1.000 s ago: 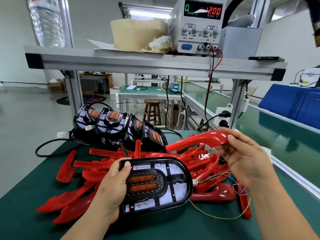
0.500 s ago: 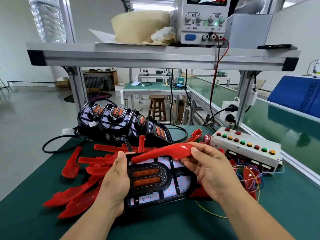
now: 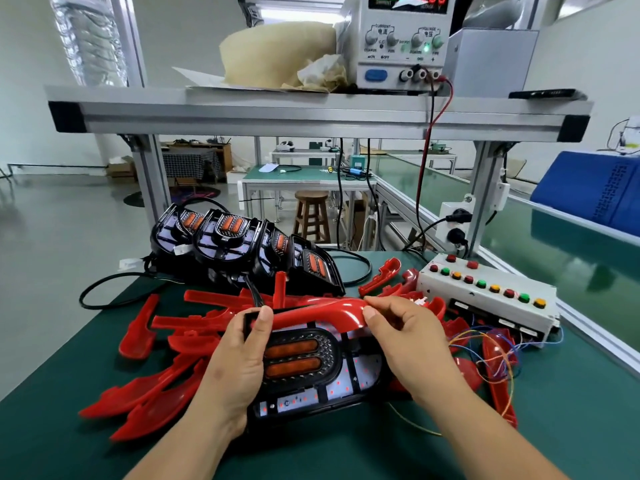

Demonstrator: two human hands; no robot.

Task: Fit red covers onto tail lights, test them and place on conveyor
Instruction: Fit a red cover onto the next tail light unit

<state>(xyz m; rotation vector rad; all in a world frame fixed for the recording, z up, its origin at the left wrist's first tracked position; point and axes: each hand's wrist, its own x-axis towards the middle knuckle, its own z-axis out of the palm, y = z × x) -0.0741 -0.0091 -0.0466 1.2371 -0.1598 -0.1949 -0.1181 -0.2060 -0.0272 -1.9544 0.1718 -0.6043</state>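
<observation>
On the green workbench [image 3: 52, 427], the left hand [image 3: 235, 368] grips a tail light [image 3: 311, 368] while the right hand [image 3: 408, 337] pinches a red cover [image 3: 322, 311] along its top edge. The cover looks unseated; testing and the conveyor [image 3: 571, 258] remain.

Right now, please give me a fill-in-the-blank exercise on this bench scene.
The cover pinched by the right hand is ____.
The left hand grips the tail light over a ____ mat.
The button box lies on the ____ side of the mat.
Missing words: red; green; right.
</observation>
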